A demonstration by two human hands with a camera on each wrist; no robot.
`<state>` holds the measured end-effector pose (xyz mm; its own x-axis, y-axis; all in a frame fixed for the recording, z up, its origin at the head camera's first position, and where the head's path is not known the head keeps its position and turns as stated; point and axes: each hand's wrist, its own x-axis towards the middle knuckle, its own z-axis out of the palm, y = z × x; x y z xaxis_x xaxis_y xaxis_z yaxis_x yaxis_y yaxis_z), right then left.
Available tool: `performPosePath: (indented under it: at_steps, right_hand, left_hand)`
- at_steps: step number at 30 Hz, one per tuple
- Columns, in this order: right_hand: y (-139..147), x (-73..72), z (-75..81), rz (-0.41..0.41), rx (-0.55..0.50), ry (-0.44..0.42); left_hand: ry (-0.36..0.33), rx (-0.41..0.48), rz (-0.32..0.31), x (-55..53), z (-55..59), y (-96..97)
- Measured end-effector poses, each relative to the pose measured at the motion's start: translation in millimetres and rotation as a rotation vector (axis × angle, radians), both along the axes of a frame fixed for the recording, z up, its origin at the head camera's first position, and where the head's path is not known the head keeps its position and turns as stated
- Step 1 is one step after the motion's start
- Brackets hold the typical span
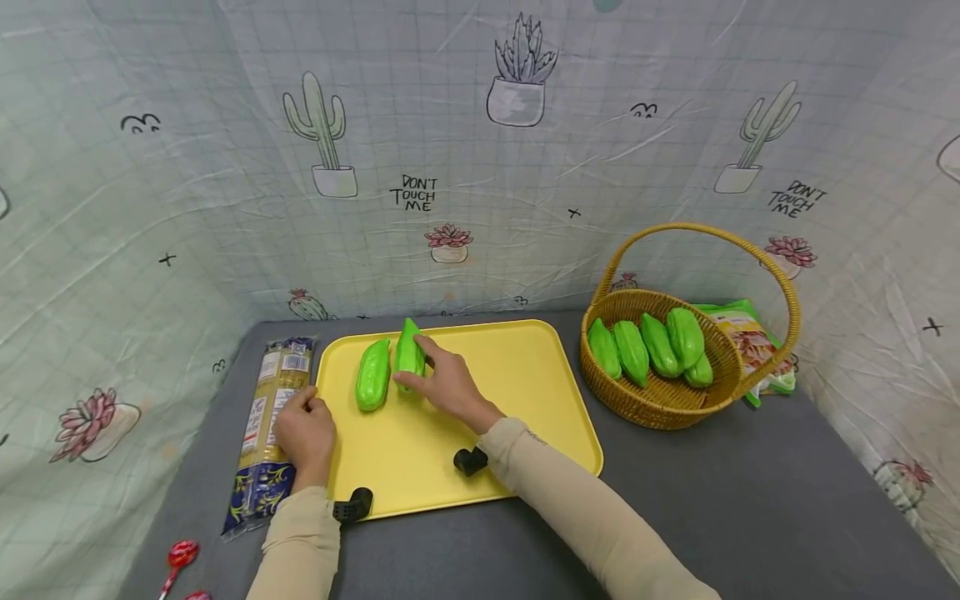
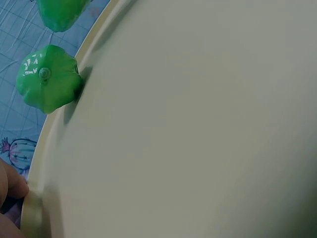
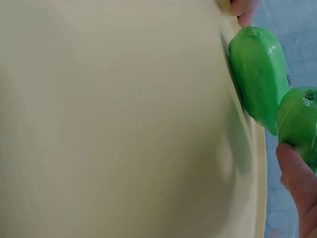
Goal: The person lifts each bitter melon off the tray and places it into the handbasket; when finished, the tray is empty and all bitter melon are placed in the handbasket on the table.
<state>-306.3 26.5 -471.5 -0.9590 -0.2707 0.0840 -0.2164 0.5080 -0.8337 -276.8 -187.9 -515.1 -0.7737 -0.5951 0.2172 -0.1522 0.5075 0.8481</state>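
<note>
My right hand (image 1: 452,385) grips a shiny green papaya (image 1: 408,354) over the upper left part of a yellow tray (image 1: 480,450), thumb on the near end and fingers at the far end. In the right wrist view the thumb (image 3: 296,173) presses against this papaya (image 3: 299,119). Just left of it, a second green papaya (image 1: 372,377) lies lengthwise on the tray. At the tray's left edge is my left hand (image 1: 306,433), its fingers curled. The left wrist view shows its fingertips (image 2: 16,186) pinching the tray's rim (image 2: 37,163).
Right of the tray, a handled wicker basket (image 1: 637,410) holds several more green papayas (image 1: 656,343). Behind it lies a green-edged food packet (image 1: 750,342). A long pasta packet (image 1: 262,433) lies beside my left hand. Red lollipops (image 1: 182,553) are at the lower left of the grey table (image 1: 720,517).
</note>
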Motion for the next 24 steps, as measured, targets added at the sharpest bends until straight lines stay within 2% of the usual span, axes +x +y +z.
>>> performPosePath:
  at_steps: [7,24]
  right_hand:
    - [11,5.1,7.6,0.017,-0.05,0.022]
    - [26,10.2,20.2,0.019,-0.067,0.04]
  left_hand:
    - [0.002,-0.009,-0.006,0.2,-0.5,0.0]
    - [0.007,-0.025,0.003,0.4,3.1,0.4]
